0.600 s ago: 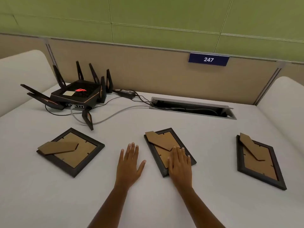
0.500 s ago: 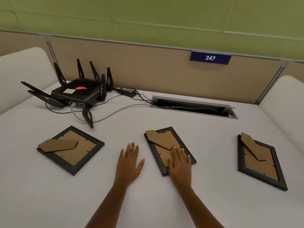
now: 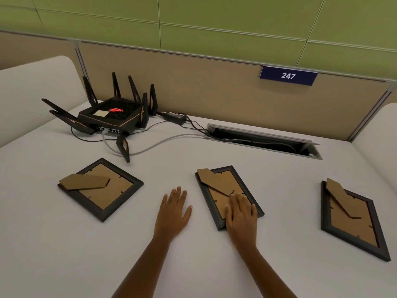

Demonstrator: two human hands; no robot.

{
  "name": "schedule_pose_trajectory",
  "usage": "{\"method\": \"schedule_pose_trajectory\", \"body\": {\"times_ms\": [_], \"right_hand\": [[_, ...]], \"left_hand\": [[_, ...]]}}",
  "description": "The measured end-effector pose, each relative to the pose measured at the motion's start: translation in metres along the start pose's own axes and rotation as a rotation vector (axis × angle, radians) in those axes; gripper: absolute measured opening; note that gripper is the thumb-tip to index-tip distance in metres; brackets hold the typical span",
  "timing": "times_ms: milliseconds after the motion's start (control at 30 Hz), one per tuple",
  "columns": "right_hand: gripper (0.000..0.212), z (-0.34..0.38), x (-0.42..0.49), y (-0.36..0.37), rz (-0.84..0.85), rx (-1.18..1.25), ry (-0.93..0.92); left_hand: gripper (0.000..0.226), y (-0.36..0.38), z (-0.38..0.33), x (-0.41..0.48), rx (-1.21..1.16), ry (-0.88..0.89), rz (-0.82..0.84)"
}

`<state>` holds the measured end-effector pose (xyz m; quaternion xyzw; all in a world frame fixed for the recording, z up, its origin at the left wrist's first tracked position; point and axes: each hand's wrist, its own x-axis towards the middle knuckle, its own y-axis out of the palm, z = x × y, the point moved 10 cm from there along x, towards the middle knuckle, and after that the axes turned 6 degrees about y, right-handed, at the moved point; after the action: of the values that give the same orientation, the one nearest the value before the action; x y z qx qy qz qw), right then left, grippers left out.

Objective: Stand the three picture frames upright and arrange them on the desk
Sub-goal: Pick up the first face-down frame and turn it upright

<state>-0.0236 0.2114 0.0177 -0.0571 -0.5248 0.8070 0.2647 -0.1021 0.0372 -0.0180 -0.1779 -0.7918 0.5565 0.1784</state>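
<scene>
Three dark picture frames lie face down on the white desk, brown backs and cardboard stands up. The left frame sits apart from both hands. My right hand rests flat on the near end of the middle frame, fingers together, pressing rather than gripping. My left hand lies flat on the bare desk just left of that frame, fingers spread, holding nothing. The right frame lies untouched toward the right edge.
A black router with several antennas stands at the back left, its cables running to an open cable slot at the back. A beige partition with a "247" sign closes off the back. White rounded dividers flank both sides.
Both hands stay where they were, the right one on the middle frame. Only the camera has shifted slightly; no frame has moved.
</scene>
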Motion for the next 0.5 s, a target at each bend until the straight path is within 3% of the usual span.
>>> {"method": "schedule_pose_trajectory", "body": {"times_ms": [267,367,433,500], "right_hand": [[0.101,-0.003,0.0,0.004,0.04,-0.019,0.02],[0.086,-0.004,0.0,0.004,0.069,-0.057,0.046],[0.082,0.001,0.002,0.002,0.066,-0.073,0.076],[0.064,0.012,0.005,0.0,0.051,-0.049,0.115]], "left_hand": [[0.055,0.004,0.002,-0.002,0.076,0.07,0.054],[0.056,-0.003,0.007,-0.002,0.129,0.149,0.096],[0.061,-0.026,0.011,-0.002,0.191,0.213,0.019],[0.058,-0.053,0.019,-0.002,0.25,0.25,-0.08]]}}
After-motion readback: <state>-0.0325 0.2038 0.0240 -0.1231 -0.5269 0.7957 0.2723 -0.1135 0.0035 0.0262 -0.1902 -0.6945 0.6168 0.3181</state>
